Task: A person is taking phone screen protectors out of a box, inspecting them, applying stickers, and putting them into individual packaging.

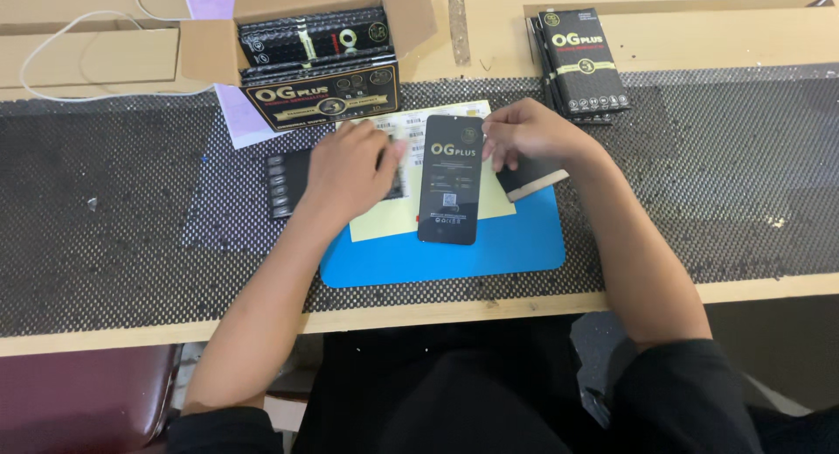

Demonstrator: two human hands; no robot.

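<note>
one black glass panel (pixel 449 180) lies flat on the yellow sheet (pixel 384 220); my left hand (pixel 348 170) rests loosely open beside it, my right hand (pixel 529 132) pinches its top corner; boxed stack (pixel 584 62) waits unopened.

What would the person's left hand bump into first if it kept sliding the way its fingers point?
Probably the black phone-shaped panel. The left hand points right across the yellow sheet, fingertips almost at the panel's left edge, though whether they already touch is unclear.
</note>
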